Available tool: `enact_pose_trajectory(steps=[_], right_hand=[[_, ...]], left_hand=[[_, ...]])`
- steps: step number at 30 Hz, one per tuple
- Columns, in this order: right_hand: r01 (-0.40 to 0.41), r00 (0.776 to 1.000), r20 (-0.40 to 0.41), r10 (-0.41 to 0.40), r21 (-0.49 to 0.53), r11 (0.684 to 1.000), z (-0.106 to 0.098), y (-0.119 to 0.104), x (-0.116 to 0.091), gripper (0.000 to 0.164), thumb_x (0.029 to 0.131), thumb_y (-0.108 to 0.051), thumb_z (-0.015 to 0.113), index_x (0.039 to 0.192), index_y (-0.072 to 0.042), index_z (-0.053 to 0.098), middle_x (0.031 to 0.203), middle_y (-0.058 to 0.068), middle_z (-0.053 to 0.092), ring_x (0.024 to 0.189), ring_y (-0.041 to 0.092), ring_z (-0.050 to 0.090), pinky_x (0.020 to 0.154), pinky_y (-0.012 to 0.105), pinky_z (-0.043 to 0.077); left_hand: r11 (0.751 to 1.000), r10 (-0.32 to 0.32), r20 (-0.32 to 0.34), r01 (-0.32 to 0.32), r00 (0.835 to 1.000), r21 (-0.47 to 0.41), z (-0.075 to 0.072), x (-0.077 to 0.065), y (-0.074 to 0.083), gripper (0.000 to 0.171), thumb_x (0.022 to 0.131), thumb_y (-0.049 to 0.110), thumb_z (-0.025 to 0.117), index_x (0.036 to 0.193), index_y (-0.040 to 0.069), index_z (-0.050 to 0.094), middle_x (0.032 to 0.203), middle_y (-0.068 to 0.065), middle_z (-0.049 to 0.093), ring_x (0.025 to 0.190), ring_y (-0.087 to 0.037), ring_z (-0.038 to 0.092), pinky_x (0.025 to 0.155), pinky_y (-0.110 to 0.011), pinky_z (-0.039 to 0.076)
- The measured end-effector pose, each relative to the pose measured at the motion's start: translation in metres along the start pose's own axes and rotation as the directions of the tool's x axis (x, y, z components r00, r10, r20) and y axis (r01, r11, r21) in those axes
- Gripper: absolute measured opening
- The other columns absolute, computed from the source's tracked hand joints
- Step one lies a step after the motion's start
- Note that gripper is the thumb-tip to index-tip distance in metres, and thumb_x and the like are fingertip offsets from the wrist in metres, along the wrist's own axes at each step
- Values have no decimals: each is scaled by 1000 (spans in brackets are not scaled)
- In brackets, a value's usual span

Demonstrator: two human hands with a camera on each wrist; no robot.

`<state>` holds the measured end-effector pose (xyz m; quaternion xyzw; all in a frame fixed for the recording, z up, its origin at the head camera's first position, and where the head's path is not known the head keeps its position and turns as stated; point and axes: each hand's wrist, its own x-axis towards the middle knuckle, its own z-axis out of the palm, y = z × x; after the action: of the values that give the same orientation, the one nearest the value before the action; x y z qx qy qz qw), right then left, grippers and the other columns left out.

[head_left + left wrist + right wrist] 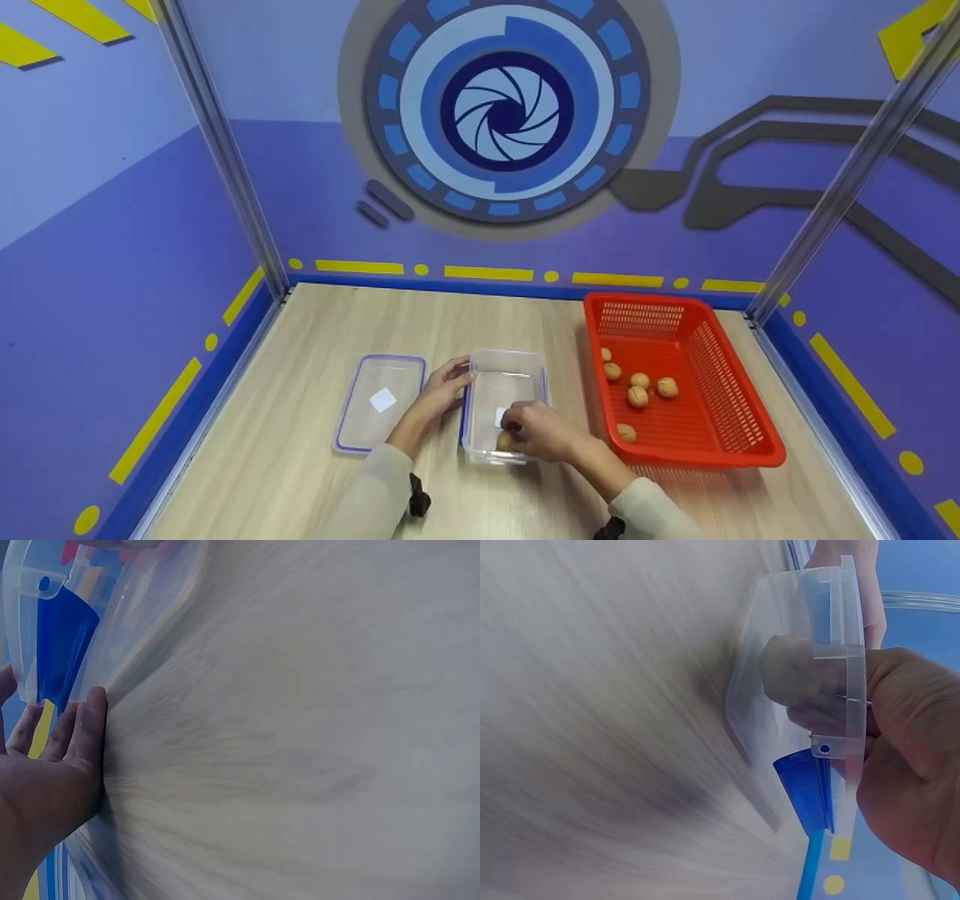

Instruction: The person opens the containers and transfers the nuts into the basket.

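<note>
A clear plastic food container (506,390) with blue side latches stands uncovered on the table. My left hand (446,388) holds its left side, thumb at the rim and fingers against the outer wall by the blue latch (64,645). My right hand (544,431) reaches over the right side into the near end, fingers bent down around a walnut (505,441). Through the cloudy wall in the right wrist view, the walnut (787,671) shows low at the container's end, partly covered by my fingers.
The clear lid (364,412) with a blue-purple edge lies flat left of the container, a white label (382,400) on it. On the right, a red perforated basket (720,397) holds several walnuts (637,396). Printed panels (300,187) enclose the wooden table (315,330).
</note>
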<state>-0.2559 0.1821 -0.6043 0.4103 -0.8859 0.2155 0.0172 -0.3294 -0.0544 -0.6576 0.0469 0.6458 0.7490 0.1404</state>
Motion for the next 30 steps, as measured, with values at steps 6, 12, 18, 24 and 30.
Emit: enact_pose_trajectory(steps=[6,12,18,24,30], right_hand=[[-12,1000,-16,13,20,1000,3,1,-3,20,86,-11,88,98,-3,74,92,8,72,83,20,69,73,28,58],[-17,999,-46,19,42,999,3,2,-5,21,86,-11,88,101,-5,74,96,6,71,88,18,68,80,29,59],[7,996,-87,0,86,996,5,4,-6,23,85,-12,90,100,-4,74,96,6,71,88,19,69,81,29,60],[-10,993,-118,27,141,990,4,3,-6,26,84,-14,91,101,-3,74,96,6,71,89,22,72,81,31,61],[-57,986,-142,85,196,979,-8,1,-4,25,84,-12,91,102,-4,74,97,4,72,91,20,71,83,34,62]], left_hand=[[1000,-9,-9,9,1000,5,1,-2,0,55,106,21,66,154,1,48,152,-21,55,130,-38,60,98,-42,57],[1000,-5,-13,5,1000,15,1,-2,2,53,106,19,65,154,2,49,151,-22,56,128,-38,61,94,-38,58],[1000,6,-9,-6,1000,21,0,-1,1,55,106,20,65,154,1,48,153,-24,54,130,-39,59,95,-38,58],[1000,13,-1,-13,1000,4,-1,-1,1,55,105,18,66,154,-1,47,153,-26,53,131,-42,59,99,-45,57],[1000,13,-3,-12,1000,7,0,1,1,52,106,16,64,153,-1,49,152,-27,53,131,-43,59,100,-48,57]])
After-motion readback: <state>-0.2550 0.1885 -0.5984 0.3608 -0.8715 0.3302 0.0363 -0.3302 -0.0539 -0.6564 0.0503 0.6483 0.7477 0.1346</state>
